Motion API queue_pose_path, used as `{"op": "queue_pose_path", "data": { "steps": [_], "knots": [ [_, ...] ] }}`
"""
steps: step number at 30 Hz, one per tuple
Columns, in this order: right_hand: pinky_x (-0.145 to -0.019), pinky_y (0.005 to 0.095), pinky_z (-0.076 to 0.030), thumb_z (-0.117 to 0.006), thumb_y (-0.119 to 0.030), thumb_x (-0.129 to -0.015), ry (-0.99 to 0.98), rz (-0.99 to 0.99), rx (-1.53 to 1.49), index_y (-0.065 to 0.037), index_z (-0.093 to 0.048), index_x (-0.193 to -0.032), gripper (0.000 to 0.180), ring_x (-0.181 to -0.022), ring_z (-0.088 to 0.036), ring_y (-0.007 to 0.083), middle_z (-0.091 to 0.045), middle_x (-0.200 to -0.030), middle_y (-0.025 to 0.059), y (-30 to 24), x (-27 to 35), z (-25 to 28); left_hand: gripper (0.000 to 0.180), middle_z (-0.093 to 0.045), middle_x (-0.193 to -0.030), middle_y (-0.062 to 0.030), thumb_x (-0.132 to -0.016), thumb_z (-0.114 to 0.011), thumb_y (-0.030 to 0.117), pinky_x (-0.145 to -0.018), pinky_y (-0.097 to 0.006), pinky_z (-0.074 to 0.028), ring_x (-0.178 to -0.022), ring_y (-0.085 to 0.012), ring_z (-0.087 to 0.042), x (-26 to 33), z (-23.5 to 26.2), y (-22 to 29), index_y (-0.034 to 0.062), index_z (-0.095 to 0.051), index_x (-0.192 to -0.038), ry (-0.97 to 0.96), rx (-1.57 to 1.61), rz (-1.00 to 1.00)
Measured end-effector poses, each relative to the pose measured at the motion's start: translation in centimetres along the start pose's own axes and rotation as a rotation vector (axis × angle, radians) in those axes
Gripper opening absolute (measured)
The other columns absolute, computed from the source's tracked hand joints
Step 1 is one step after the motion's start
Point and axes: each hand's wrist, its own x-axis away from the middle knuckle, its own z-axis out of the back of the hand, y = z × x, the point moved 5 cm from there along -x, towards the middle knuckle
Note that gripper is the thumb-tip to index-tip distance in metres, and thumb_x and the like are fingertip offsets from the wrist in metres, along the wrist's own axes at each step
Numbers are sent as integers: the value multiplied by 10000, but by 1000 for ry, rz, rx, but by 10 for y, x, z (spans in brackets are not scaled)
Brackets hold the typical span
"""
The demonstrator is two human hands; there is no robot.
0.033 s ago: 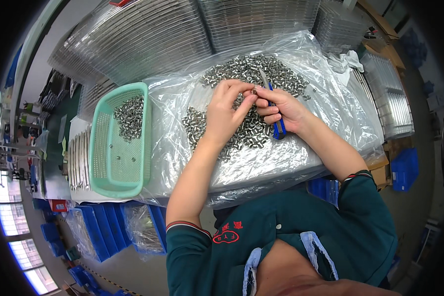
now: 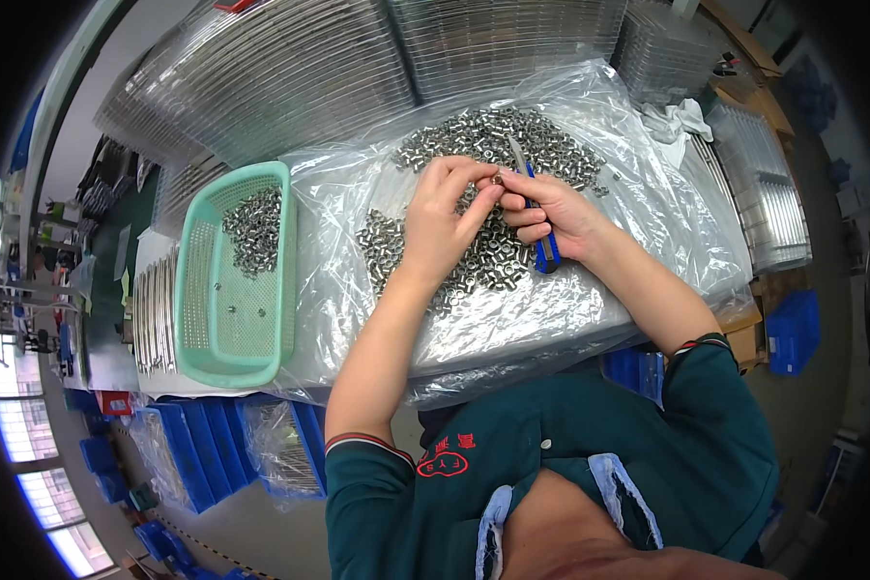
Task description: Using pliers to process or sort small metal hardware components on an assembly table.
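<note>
My left hand pinches a small metal fitting between thumb and fingertips, over a pile of similar shiny fittings. My right hand is closed round a blue utility knife, whose bare blade points away from me. The right thumb and forefinger meet the left fingertips at the same fitting, partly covering it. Beneath the pile lies clear plastic sheeting. On the left stands a green mesh basket with many fittings heaped toward its far end and a few loose ones nearer.
Tall stacks of clear ribbed trays line the table's back. More trays and a crumpled white cloth are at the right. Blue bins stand below the front edge at left, and another blue bin at far right.
</note>
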Motion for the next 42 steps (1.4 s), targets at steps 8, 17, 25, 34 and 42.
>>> {"op": "queue_pose_path", "data": {
  "steps": [8,17,25,34,42],
  "knots": [
    [-355,117,-270,-530,-219,-886,8,22,0,-89,-522,-842,137,-462,-360,-16,-482,-661,-52,-1,2,-1,178,-563,-868,-66,-751,-653,108,-669,-290,-455,-782,-201,-563,1,1,-2,73,-646,-925,17,23,60],
    [-352,114,-268,-549,-206,-876,9,35,13,-104,-510,-845,114,-462,-356,-22,-478,-671,-51,-1,3,-2,172,-567,-878,-63,-754,-646,90,-665,-283,-458,-795,-197,-566,1,0,-5,78,-651,-926,25,76,92],
    [-349,117,-267,-540,-180,-878,13,30,-34,-95,-522,-965,123,-459,-357,-16,-469,-673,-48,0,1,1,203,-569,-922,-68,-746,-645,55,-630,-276,-467,-805,-188,-572,-1,0,-2,63,-602,-944,38,100,74],
    [-355,119,-266,-556,-186,-870,36,79,71,-81,-531,-1033,195,-458,-356,-17,-467,-676,-47,-4,0,1,235,-559,-950,-72,-754,-641,35,-624,-253,-467,-813,-167,-577,-1,0,-2,48,-572,-978,28,102,72],
    [-357,116,-269,-574,-220,-862,46,51,64,-90,-523,-900,146,-461,-354,-22,-468,-667,-54,-3,1,1,214,-558,-970,-65,-749,-638,12,-644,-244,-468,-839,-150,-559,0,-1,-2,51,-583,-952,-12,84,30]
  ]
}}
